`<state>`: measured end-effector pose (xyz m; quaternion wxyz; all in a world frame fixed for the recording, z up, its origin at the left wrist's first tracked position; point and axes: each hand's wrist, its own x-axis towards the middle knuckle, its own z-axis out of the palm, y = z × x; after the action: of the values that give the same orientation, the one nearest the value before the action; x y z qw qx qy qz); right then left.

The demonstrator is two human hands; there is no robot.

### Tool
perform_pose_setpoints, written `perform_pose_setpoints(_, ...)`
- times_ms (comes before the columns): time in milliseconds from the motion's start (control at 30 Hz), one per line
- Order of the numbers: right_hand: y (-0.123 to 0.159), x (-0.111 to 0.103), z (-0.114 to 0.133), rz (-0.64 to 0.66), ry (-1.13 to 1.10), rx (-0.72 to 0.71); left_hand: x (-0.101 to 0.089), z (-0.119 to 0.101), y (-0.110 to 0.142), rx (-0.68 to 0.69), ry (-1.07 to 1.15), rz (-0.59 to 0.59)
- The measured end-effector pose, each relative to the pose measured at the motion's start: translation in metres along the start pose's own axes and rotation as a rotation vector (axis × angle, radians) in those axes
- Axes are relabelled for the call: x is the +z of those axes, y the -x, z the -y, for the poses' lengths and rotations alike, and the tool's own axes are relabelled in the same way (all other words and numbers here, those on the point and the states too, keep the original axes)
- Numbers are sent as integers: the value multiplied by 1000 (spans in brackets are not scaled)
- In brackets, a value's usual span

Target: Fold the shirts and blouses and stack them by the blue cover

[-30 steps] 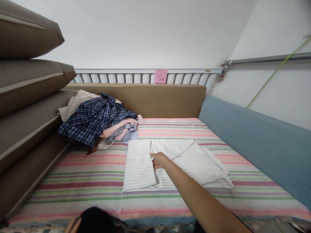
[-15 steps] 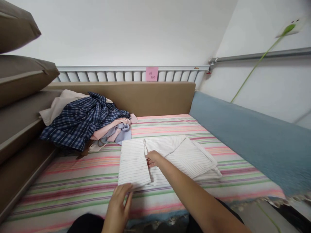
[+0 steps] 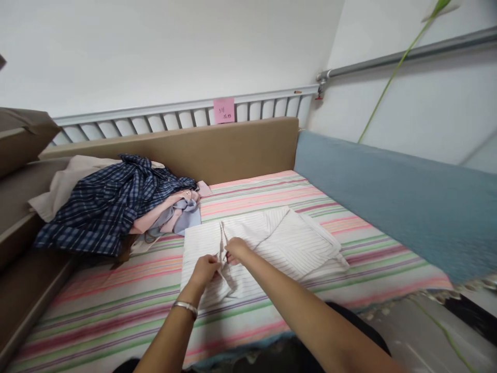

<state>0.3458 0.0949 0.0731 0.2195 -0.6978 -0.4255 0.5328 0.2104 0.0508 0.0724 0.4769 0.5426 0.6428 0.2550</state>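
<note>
A white garment with thin dark stripes, perhaps a shirt (image 3: 272, 243), lies folded on the striped cloth (image 3: 128, 300). Its left part is folded over, and the edge of that flap runs near the middle. My left hand (image 3: 206, 270) pinches the flap's edge, lifting the fabric a little. Just to its right, my right hand (image 3: 235, 250) has its fingers closed at the same edge, on the garment's fabric. The fingertips of both hands are close together and partly hidden by the cloth.
A heap of clothes with a blue plaid shirt (image 3: 104, 191) lies at the left beside stacked brown cushions (image 3: 23, 134). A brown backrest (image 3: 240, 150) stands behind, a blue cushion (image 3: 388, 207) at the right. A pink note (image 3: 224, 110) hangs on the white radiator (image 3: 135, 126).
My left hand has moved up and right from the garment's front left corner to the flap's edge and closed on it. My right hand stays at that edge. The view has tilted and shifted.
</note>
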Motion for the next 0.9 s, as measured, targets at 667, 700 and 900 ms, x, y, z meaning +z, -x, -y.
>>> perform_pose_setpoints(667,21,-9,17,289,383,-66,-46,9,12,-14,608,25)
perform_pose_setpoints(700,20,-11,18,303,392,-63,-48,8,13,-12,602,18)
perform_pose_setpoints(900,20,-7,25,376,398,-48,-54,-2,13,16,549,-9)
